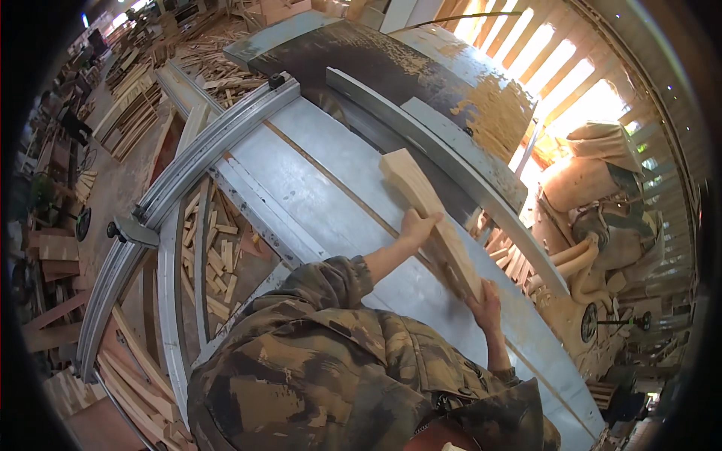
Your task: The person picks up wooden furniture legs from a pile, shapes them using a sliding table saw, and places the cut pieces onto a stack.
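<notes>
A long, pale wooden piece (430, 197) with a curved outline slants over the metal saw table (316, 214). My left hand (418, 228) is closed on its left side near the middle, with the thumb lying on the upper face. At the near end, my right hand (485, 302) grips the same piece from the right; some of its fingers are hidden beneath the wood. The far end points up the table toward a long metal fence (429, 139). Whether the wood rests flat on the table or is slightly lifted, I cannot tell.
A round saw blade (331, 110) shows at the far part of the table, left of the fence. A metal crosscut rail (218, 154) crosses on the left. Wood offcuts (218, 259) lie below it. Dust bags (587, 177) stand at right. A distant person (71, 116) is far left.
</notes>
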The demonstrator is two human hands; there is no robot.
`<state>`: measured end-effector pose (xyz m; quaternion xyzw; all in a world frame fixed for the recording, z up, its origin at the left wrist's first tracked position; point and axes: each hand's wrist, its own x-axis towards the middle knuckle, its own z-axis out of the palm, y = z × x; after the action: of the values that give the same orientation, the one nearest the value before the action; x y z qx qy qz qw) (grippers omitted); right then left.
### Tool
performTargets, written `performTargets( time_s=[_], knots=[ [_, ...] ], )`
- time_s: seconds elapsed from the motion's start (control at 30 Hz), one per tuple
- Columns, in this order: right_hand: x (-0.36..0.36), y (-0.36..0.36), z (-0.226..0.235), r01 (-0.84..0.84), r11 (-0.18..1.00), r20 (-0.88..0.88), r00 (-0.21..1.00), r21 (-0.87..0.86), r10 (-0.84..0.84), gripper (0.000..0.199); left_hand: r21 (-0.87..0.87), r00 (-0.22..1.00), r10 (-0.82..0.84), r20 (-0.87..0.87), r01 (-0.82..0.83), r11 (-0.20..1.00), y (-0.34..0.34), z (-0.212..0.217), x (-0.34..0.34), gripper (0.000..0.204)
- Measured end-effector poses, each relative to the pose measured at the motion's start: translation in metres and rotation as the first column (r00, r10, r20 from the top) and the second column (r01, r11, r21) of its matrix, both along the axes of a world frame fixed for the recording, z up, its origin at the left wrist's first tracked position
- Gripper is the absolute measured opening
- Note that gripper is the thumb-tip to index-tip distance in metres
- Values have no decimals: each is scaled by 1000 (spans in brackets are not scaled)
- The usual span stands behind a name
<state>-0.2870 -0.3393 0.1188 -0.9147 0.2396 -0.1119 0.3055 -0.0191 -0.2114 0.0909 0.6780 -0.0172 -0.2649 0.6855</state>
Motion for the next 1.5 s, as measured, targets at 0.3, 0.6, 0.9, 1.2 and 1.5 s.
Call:
performTargets(
  time_s=[0.3, 0.6, 0.9, 1.2, 1.5],
  knots=[
    [131, -103, -41, -54, 929, 40, 996, -367, 74, 56, 407, 423, -328, 845, -109, 907, -26, -42, 55, 100],
    [137, -113, -69, 261, 949, 196, 954, -177, -226, 53, 692, 318, -649, 691, -34, 721, 3, -49, 58, 102],
    [152, -123, -52, 301, 932, 155, 950, -204, -273, 49, 683, 334, -641, 691, -10, 730, 9, -51, 70, 98],
    [142, -145, -60, 231, 949, 94, 972, -216, -215, 51, 630, 272, -592, 759, -76, 773, 14, -59, 85, 91],
    [121, -164, -72, 248, 954, -130, 954, -169, -271, 51, 576, 258, -534, 805, -124, 808, -11, -97, 78, 92]
  ],
)
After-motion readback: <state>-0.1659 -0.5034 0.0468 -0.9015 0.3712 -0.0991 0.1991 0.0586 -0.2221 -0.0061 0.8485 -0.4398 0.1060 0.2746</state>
